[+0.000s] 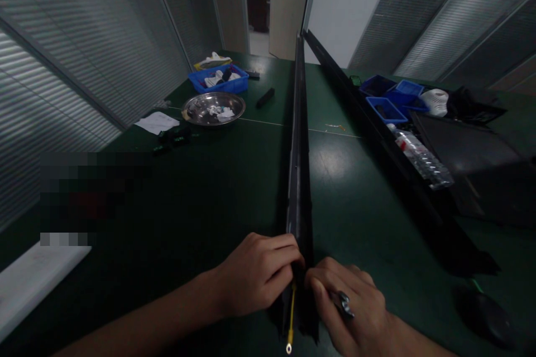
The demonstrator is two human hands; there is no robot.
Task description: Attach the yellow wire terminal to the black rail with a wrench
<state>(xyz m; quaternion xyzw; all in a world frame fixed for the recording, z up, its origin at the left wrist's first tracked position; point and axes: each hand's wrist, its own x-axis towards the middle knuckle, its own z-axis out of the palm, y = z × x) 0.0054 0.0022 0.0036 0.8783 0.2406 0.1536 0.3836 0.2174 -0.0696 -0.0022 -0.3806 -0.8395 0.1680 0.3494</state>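
A long, narrow black rail (296, 167) runs away from me down the table. At its near end my left hand (262, 270) is closed with curled fingers over the rail's left edge. Just below those fingers, a yellow wire (292, 312) comes out along the rail and ends in a ring terminal (288, 348). My right hand (349, 301) is closed at the rail's right side, around a tool with a silver, forked metal end (345, 305). The rest of that tool is hidden in the fist, and the fingertips of both hands are partly hidden.
A second black rail (377, 139) lies to the right, beside a plastic bottle (422, 159) and blue bins (387, 110). A dark mouse-shaped object (483, 312) sits near right. Far left are a metal dish (192, 117), a blue tray (234, 85) and paper (157, 122).
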